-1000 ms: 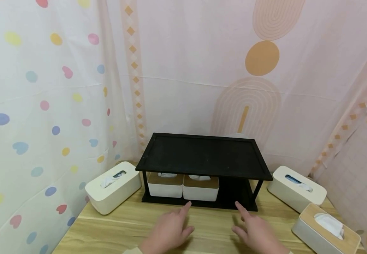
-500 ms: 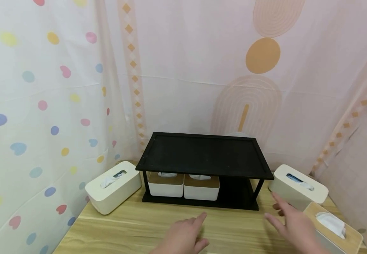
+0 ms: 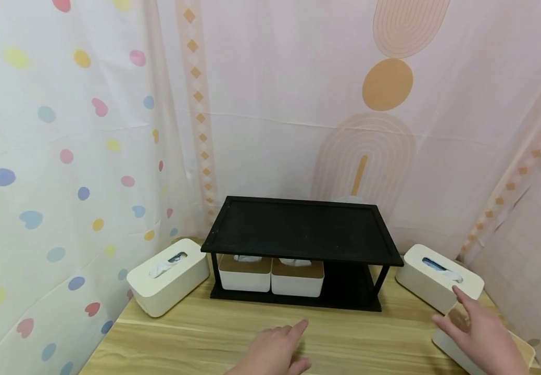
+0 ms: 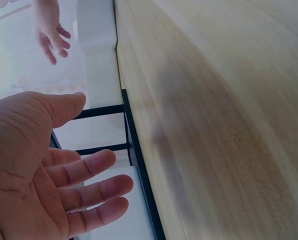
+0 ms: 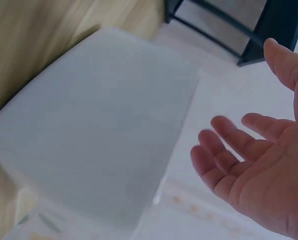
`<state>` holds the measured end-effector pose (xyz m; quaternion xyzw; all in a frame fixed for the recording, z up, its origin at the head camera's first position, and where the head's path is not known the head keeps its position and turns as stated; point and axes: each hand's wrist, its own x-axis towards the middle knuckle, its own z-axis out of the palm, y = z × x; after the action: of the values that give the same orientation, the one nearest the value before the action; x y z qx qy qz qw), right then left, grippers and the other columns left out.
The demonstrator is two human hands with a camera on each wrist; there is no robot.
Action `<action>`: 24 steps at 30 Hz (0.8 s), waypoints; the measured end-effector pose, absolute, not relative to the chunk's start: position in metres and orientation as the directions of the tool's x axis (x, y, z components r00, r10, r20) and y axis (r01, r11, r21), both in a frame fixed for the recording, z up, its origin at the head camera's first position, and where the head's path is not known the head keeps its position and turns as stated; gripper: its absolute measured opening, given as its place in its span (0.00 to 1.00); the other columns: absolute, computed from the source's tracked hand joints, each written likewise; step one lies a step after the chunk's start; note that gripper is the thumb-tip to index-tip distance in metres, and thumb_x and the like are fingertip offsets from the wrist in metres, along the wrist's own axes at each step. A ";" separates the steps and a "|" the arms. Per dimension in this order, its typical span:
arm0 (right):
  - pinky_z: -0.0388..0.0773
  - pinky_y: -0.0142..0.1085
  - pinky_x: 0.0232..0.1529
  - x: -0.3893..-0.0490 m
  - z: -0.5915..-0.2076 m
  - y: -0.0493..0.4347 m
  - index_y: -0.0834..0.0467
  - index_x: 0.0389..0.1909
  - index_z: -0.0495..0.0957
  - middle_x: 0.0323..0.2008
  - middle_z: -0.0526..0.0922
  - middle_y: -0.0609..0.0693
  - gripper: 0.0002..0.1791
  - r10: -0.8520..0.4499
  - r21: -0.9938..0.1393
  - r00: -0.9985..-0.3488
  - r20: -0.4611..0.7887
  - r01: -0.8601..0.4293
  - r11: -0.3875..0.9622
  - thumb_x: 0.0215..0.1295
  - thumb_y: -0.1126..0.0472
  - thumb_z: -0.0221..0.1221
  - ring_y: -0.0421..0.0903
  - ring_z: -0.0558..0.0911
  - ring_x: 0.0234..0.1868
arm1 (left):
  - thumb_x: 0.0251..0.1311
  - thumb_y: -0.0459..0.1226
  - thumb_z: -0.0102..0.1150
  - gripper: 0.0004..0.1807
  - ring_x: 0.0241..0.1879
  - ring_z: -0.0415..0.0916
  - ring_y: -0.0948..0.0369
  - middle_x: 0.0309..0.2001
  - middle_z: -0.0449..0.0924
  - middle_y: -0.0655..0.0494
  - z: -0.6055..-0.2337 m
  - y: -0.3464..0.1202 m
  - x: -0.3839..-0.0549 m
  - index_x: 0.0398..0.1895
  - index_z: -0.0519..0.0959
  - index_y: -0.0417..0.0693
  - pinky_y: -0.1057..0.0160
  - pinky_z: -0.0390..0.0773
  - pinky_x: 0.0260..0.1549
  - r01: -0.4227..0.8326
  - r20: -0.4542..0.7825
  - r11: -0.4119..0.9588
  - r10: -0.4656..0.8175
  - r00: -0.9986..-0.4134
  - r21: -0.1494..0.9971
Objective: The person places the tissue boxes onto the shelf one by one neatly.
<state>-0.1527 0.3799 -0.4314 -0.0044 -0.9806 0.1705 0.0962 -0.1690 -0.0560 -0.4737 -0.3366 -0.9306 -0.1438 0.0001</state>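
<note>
My right hand (image 3: 481, 333) hovers with relaxed fingers over a wood-topped tissue box (image 3: 453, 346) at the right, hiding much of its lid. In the right wrist view, the box's white end (image 5: 99, 125) lies beside the hand (image 5: 259, 165), apart from the fingers. Above the table's front, my left hand (image 3: 272, 351) holds nothing, its fingers loosely bent in the left wrist view. Two square wood-lidded tissue boxes, the left one (image 3: 244, 280) and the right one (image 3: 297, 285), stand side by side on the lower level of a black two-tier rack (image 3: 300, 229).
A cream tissue box (image 3: 169, 278) stands left of the rack. Another cream tissue box (image 3: 439, 281) stands to its right, just behind the wood-topped one. The wooden table (image 3: 195, 338) meets patterned curtains (image 3: 270, 114) at the back and sides.
My right hand has moved right, from in front of the rack to over the wood-topped tissue box. My left hand has drawn slightly right and back from the rack. The boxes stay put.
</note>
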 end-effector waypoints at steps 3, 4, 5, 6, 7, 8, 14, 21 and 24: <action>0.76 0.74 0.53 -0.154 -0.436 0.392 0.80 0.75 0.59 0.64 0.72 0.86 0.57 0.066 -0.293 -0.988 0.140 0.023 0.956 0.71 0.34 0.65 0.85 0.73 0.60 | 0.68 0.58 0.69 0.37 0.38 0.85 0.66 0.33 0.85 0.63 -0.475 -0.055 -0.169 0.72 0.76 0.47 0.62 0.86 0.39 0.629 0.087 0.726 0.633 -0.770 0.278; 0.74 0.75 0.53 -0.154 -0.437 0.397 0.81 0.75 0.58 0.63 0.70 0.87 0.58 0.076 -0.282 -0.990 0.117 0.040 0.959 0.71 0.32 0.64 0.86 0.72 0.60 | 0.68 0.58 0.69 0.37 0.39 0.85 0.66 0.35 0.86 0.62 -0.475 -0.055 -0.169 0.72 0.76 0.47 0.63 0.86 0.39 0.629 0.085 0.726 0.633 -0.769 0.280; 0.73 0.76 0.54 -0.154 -0.439 0.401 0.81 0.75 0.57 0.64 0.69 0.88 0.60 0.082 -0.271 -0.992 0.094 0.054 0.961 0.71 0.31 0.63 0.87 0.71 0.60 | 0.67 0.58 0.69 0.37 0.39 0.86 0.66 0.36 0.87 0.62 -0.475 -0.054 -0.169 0.72 0.76 0.47 0.63 0.85 0.39 0.628 0.082 0.726 0.634 -0.769 0.281; 0.71 0.78 0.55 -0.154 -0.441 0.404 0.82 0.75 0.56 0.66 0.66 0.88 0.61 0.092 -0.261 -0.994 0.064 0.072 0.963 0.71 0.30 0.61 0.88 0.68 0.62 | 0.68 0.58 0.69 0.37 0.39 0.86 0.66 0.36 0.87 0.61 -0.475 -0.054 -0.169 0.72 0.77 0.47 0.63 0.85 0.39 0.629 0.080 0.725 0.635 -0.768 0.282; 0.69 0.79 0.56 -0.153 -0.442 0.408 0.82 0.74 0.56 0.66 0.64 0.89 0.62 0.097 -0.252 -0.994 0.042 0.083 0.964 0.71 0.29 0.61 0.89 0.67 0.62 | 0.67 0.57 0.69 0.37 0.39 0.86 0.66 0.37 0.88 0.60 -0.475 -0.053 -0.169 0.72 0.77 0.47 0.63 0.85 0.38 0.629 0.079 0.725 0.636 -0.768 0.282; 0.68 0.79 0.56 -0.152 -0.444 0.412 0.82 0.74 0.55 0.67 0.63 0.89 0.62 0.099 -0.246 -0.995 0.029 0.088 0.965 0.71 0.28 0.61 0.89 0.66 0.62 | 0.67 0.57 0.69 0.37 0.39 0.86 0.65 0.38 0.88 0.60 -0.475 -0.053 -0.169 0.71 0.77 0.47 0.63 0.85 0.38 0.627 0.078 0.726 0.634 -0.769 0.282; 0.69 0.81 0.51 -0.149 -0.450 0.427 0.81 0.73 0.56 0.66 0.62 0.89 0.64 0.127 -0.222 -0.992 -0.029 0.130 0.966 0.68 0.26 0.62 0.90 0.67 0.59 | 0.67 0.58 0.70 0.37 0.41 0.87 0.64 0.41 0.90 0.57 -0.477 -0.053 -0.169 0.71 0.77 0.47 0.63 0.85 0.38 0.623 0.074 0.730 0.630 -0.773 0.281; 0.66 0.83 0.51 -0.149 -0.447 0.433 0.81 0.74 0.51 0.68 0.59 0.89 0.67 0.172 -0.225 -0.976 -0.133 0.199 0.954 0.67 0.23 0.59 0.92 0.66 0.60 | 0.66 0.58 0.70 0.38 0.40 0.87 0.63 0.40 0.90 0.56 -0.479 -0.052 -0.170 0.72 0.76 0.46 0.63 0.85 0.35 0.620 0.074 0.738 0.626 -0.776 0.265; 0.65 0.84 0.51 -0.148 -0.448 0.432 0.81 0.74 0.52 0.68 0.59 0.89 0.66 0.171 -0.226 -0.975 -0.140 0.200 0.953 0.67 0.23 0.58 0.92 0.65 0.61 | 0.66 0.58 0.70 0.39 0.39 0.88 0.63 0.41 0.91 0.55 -0.479 -0.052 -0.170 0.72 0.76 0.46 0.63 0.85 0.34 0.617 0.070 0.742 0.623 -0.779 0.263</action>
<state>-0.1484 0.4325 -0.4475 -0.0940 -0.9865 0.1203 -0.0596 -0.1695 -0.0519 -0.4789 -0.3322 -0.9331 -0.1369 -0.0115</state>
